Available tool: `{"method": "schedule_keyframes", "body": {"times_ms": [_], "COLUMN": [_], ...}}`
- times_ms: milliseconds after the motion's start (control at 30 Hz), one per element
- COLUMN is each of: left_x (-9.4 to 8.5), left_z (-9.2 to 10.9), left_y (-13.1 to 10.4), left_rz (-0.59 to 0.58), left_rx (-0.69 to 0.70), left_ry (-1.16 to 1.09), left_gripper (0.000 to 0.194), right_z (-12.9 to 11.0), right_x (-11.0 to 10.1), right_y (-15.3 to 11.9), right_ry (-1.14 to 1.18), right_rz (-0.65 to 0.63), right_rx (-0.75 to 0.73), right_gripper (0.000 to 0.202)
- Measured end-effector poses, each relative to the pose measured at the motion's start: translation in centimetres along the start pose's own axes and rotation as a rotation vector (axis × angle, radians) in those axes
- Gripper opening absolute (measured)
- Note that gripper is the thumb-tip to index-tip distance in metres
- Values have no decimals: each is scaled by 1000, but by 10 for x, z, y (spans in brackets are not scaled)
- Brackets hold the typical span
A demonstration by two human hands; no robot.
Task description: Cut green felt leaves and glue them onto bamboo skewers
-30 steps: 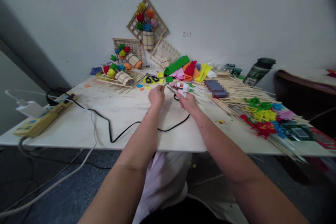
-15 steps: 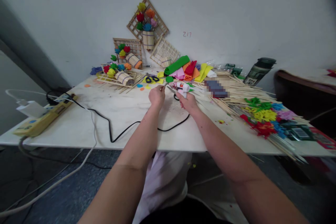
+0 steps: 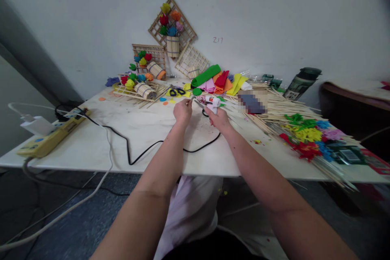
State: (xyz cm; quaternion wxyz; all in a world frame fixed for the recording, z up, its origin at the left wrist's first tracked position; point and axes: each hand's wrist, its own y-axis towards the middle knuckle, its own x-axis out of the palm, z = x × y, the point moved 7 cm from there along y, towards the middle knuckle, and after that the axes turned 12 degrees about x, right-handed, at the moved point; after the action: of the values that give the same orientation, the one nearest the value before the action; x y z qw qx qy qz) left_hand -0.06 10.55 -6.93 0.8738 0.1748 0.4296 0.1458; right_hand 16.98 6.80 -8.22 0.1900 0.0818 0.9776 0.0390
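My right hand [image 3: 219, 119] is wrapped round the grip of a white glue gun [image 3: 212, 101], whose front end points left. Close by on the left, my left hand [image 3: 182, 111] is closed in a pinch near the gun's tip; a small thin thing seems to stick out of the fingers, too small to name. A round green felt piece [image 3: 197, 92] lies just beyond the hands. Behind the left hand are dark-handled scissors [image 3: 177, 91] on yellow felt. A black cord [image 3: 146, 152] runs over the table under my forearms.
Lattice panels with felt flowers [image 3: 173, 46] lean on the wall. Rolled green felt [image 3: 206, 75] and other coloured felt lie at the back. Wooden sticks [image 3: 286, 103], a blurred phone-like thing [image 3: 252, 103], felt flowers [image 3: 306, 134] and a dark bottle [image 3: 302, 83] are right; a yellow power strip [image 3: 48, 138] is left.
Both hands and the glue gun stay in nearly the same place. The whole view has shifted very slightly.
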Motion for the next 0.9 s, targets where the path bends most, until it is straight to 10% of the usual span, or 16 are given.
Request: {"method": "schedule_keyframes", "body": {"times_ms": [900], "left_x": [3], "left_z": [1], "left_y": [0], "left_rz": [-16], "left_rx": [38], "left_ry": [-36], "left_gripper": [32], "right_z": [-5], "right_x": [-2], "right_y": [-5], "right_ry": [13], "right_rz": [4], "right_rx": [30], "right_gripper": [30]}}
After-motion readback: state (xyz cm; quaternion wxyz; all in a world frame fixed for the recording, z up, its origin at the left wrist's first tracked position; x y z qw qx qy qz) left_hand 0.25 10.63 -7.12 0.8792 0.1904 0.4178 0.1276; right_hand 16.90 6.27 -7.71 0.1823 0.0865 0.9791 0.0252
